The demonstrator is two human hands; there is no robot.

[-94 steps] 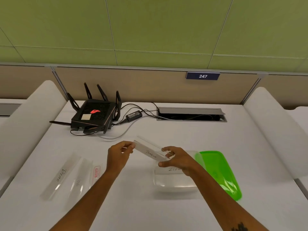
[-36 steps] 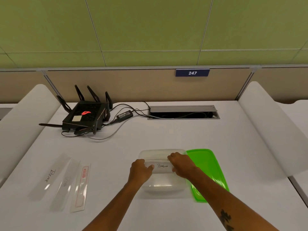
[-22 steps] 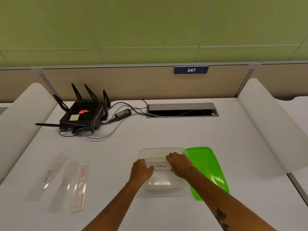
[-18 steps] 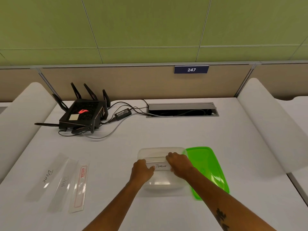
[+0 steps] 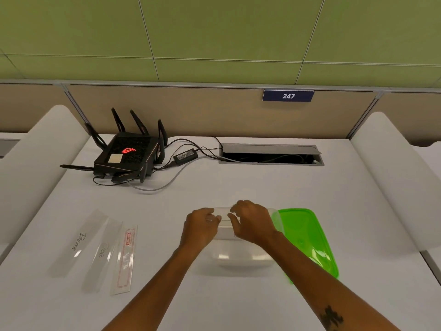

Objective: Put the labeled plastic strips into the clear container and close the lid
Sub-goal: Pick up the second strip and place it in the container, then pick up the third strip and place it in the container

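A clear container (image 5: 242,258) stands open on the white desk, with its green lid (image 5: 310,237) lying flat against its right side. My left hand (image 5: 200,226) and my right hand (image 5: 254,223) are both over the far half of the container. Their fingers curl onto the ends of a clear plastic strip (image 5: 224,226) held inside it, and the strip's label is hidden. Three more strips lie side by side at the left: one marked "Bear" (image 5: 76,243), one marked "Dog" (image 5: 102,252) and one with a red label (image 5: 125,255).
A black router (image 5: 127,156) with antennas, a power brick (image 5: 185,156) and cables sit at the back left. A cable slot (image 5: 270,155) opens at the back of the desk. White curved dividers (image 5: 393,177) bound both sides.
The strip marked "Penguin" went from above the desk down into the container. Both hands have since slid toward the container's far side, covering the label.
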